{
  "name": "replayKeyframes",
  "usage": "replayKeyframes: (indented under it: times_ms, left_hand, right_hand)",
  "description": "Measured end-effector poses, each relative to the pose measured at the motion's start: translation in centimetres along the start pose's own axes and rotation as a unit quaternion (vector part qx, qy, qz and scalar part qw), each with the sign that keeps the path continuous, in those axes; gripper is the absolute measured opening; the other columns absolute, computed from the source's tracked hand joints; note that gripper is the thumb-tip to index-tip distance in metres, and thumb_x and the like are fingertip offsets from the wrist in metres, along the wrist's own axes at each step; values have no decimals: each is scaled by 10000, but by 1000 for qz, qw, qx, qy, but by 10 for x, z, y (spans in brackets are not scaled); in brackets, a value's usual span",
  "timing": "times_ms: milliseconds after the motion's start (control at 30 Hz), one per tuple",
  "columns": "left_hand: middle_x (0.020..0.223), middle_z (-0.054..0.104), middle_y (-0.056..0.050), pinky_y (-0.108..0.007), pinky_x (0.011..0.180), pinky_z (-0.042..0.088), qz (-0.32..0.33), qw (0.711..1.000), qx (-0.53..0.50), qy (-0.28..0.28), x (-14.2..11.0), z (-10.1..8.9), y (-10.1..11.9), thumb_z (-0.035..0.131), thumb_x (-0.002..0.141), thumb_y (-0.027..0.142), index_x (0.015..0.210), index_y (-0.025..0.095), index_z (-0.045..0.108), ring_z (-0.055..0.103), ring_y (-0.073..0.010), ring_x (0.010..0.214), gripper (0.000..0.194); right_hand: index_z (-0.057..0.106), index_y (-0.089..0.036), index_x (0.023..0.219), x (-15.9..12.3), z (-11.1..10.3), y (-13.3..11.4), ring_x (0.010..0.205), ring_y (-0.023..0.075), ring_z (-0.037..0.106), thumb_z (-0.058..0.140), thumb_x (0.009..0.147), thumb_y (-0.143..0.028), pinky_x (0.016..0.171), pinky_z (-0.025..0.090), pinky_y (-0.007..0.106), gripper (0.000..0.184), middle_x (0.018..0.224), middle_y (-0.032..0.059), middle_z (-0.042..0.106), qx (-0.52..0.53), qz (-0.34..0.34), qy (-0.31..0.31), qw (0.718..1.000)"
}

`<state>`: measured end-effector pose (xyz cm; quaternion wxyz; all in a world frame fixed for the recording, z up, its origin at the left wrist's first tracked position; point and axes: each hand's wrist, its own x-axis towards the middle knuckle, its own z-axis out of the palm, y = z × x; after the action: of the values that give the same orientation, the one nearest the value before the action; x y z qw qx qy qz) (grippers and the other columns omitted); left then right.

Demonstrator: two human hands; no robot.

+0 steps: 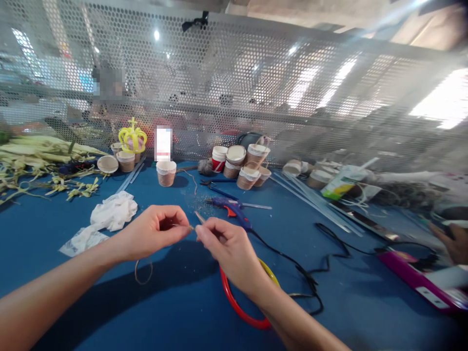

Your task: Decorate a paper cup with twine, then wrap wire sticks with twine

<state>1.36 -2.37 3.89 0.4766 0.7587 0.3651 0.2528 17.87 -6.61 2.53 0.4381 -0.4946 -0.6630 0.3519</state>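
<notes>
Closed in a pinch, the left hand (155, 234) holds a thin strand (191, 227), its short end reaching rightward into the narrow gap between the hands. Just beside that end is the right hand (231, 247), pinched on a pale, pointed strip (200, 217); whether the two touch, I cannot tell. The strip's long axis slants forward and leftward, its tip just beyond the strand's end.
</notes>
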Motion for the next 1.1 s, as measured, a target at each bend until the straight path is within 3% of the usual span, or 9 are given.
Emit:
replayKeyframes:
  times_ms: [133, 300, 500, 700, 833, 1100]
  left_hand:
    - [563, 461, 43, -169, 458, 314, 27, 998, 46, 39, -4, 8, -1, 481, 763, 282, 690, 140, 536, 387, -63, 504, 169]
    - [625, 521, 7, -190, 527, 375, 157, 960, 216, 80, -8, 9, 1, 458, 773, 193, 709, 147, 579, 471, -85, 562, 144]
    - [631, 518, 6, -189, 546, 374, 170, 943, 271, 92, -9, 1, 6, 474, 766, 189, 699, 145, 576, 475, -83, 569, 130]
    - [616, 521, 22, -188, 515, 355, 64, 986, 150, 36, -4, -8, 5, 496, 756, 272, 699, 151, 552, 449, -85, 554, 145]
    - [581, 476, 40, -184, 501, 321, -9, 999, 42, -15, 1, -11, 3, 501, 751, 300, 672, 142, 531, 396, -72, 533, 179]
    - [474, 323, 89, -170, 405, 189, -53, 993, -108, 2, 4, 6, -5, 504, 752, 355, 706, 153, 485, 260, -47, 434, 208]
  right_hand:
    - [468, -161, 597, 0, 1, 7, 491, 73, 307, 461, 795, -315, 458, 289, 201, 251, 530, -46, 356, -34, 0, 43, 998]
    - [484, -166, 589, 1, 3, 12, 508, 82, 353, 471, 800, -263, 481, 308, 203, 232, 544, -33, 402, -151, -71, 84, 982]
    - [491, -168, 569, 0, 1, 10, 525, 89, 411, 469, 795, -195, 511, 329, 208, 229, 563, -13, 464, -241, -156, 47, 957]
    - [500, -166, 576, 0, 0, 8, 517, 80, 403, 473, 794, -194, 511, 330, 202, 222, 549, -26, 449, -203, -184, 6, 962]
    - [474, -168, 576, 0, 0, 4, 501, 75, 370, 477, 788, -217, 484, 321, 197, 218, 543, -34, 430, -119, -116, -11, 986]
    - [477, -166, 585, 1, 0, 3, 474, 72, 303, 468, 778, -288, 441, 290, 197, 230, 513, -49, 355, -17, -15, 20, 1000]
